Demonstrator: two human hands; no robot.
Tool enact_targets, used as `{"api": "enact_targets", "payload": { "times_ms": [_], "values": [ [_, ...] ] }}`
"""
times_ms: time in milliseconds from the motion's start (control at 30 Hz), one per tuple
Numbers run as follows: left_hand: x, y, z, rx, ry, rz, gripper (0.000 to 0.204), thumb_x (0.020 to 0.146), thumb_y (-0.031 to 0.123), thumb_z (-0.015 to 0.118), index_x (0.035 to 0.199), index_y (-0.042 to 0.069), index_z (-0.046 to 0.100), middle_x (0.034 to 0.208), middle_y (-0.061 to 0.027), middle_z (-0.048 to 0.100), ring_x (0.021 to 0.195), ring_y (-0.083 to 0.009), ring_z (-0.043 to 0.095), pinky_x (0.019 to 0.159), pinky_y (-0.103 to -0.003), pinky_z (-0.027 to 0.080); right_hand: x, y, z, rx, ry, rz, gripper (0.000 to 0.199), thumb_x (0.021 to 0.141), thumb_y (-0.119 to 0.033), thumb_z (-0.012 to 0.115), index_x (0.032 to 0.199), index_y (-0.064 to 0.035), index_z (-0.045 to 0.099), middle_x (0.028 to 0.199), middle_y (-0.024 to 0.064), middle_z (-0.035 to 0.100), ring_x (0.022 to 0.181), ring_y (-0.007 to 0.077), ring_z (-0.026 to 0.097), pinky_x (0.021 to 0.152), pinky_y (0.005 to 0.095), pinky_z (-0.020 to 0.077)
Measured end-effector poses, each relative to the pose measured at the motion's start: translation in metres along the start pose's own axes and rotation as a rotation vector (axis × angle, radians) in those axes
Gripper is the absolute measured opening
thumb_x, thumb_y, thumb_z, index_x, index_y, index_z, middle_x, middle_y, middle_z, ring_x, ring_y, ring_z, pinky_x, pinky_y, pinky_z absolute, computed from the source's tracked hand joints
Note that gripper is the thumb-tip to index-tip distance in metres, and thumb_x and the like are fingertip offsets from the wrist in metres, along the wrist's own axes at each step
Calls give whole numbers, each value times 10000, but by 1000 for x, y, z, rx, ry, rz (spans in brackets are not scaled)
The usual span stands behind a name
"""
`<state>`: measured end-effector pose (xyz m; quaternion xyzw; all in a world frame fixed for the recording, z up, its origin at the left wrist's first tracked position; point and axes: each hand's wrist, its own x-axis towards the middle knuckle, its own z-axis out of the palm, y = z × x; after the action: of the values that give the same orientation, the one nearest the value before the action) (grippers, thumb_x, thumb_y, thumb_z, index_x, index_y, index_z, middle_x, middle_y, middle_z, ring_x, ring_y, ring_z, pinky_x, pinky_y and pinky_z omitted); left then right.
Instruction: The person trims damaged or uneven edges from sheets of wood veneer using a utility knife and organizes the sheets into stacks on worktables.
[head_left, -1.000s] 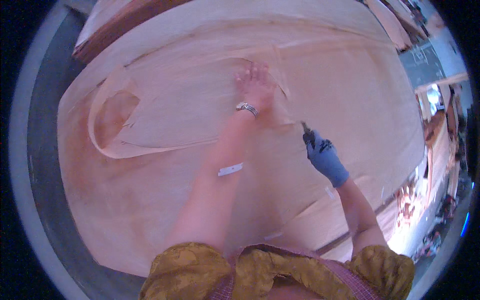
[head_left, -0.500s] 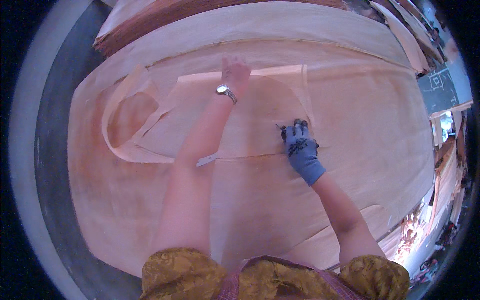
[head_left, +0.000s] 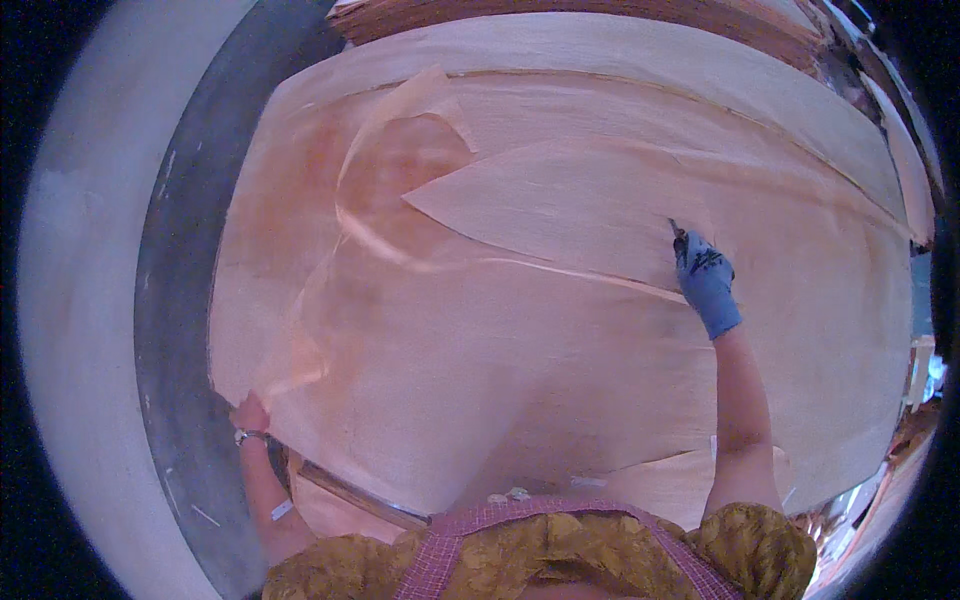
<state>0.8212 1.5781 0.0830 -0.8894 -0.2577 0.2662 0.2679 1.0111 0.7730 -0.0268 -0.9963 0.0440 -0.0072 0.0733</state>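
My bare left hand, with a watch at the wrist, is closed on the end of a thin curling veneer strip at the near left corner of the stack. The strip loops across the wood and back toward the middle. My right hand, in a blue glove with dark stains, is closed round a small dark knife with its tip pointing away from me. Under and left of it lies a pale veneer piece with a pointed left end and a curved near edge.
Broad veneer sheets form the work surface, with a long raised seam across the far part. A thick veneer stack stands behind. Dark grey floor runs along the left, and more wood sheets lie at the right.
My left hand has come from the far middle to the near left corner, drawing the strip off the veneer piece. My head view has shifted left; the right hand still grips the knife.
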Motion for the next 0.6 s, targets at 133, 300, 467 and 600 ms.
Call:
{"api": "enact_targets", "payload": {
  "times_ms": [133, 300, 467, 600],
  "values": [
    [6, 20, 11, -47, 313, 33, 400, 799, 173, 633, 1178, 54, 587, 1107, -148, 640, 1015, -327, 613, 843, -474, 475, 2, 3, 2, 0, -26, -42, 285, 980, -347, 444, 995, -74, 520, 784, 213, 656, 706, 403, 640, 628, 510, 500],
    [-5, 274, -119, -720, 623, 677, 583, 846, 295, 632, 1363, 78, 472, 1329, -180, 522, 1206, -324, 501, 1043, -448, 370, -5, -10, -4, -44, -22, -31, 324, 978, -370, 421, 992, -70, 543, 776, 203, 669, 698, 403, 652, 617, 526, 514],
    [-14, 419, -210, -716, 466, 886, 617, 817, 134, 561, 1399, 25, 388, 1425, -165, 439, 1290, -322, 442, 1067, -460, 348, -3, 14, 14, -35, 54, -183, 344, 975, -388, 420, 979, -73, 559, 815, 215, 663, 698, 412, 643, 615, 526, 509],
    [-3, 460, -221, -659, 302, 857, 618, 819, 100, 524, 1406, 14, 352, 1419, -190, 444, 1307, -334, 438, 1046, -527, 349, 8, 39, 20, 122, -93, -60, 345, 978, -374, 431, 994, -57, 566, 876, 238, 653, 725, 410, 634, 621, 507, 508]
  ]
}}
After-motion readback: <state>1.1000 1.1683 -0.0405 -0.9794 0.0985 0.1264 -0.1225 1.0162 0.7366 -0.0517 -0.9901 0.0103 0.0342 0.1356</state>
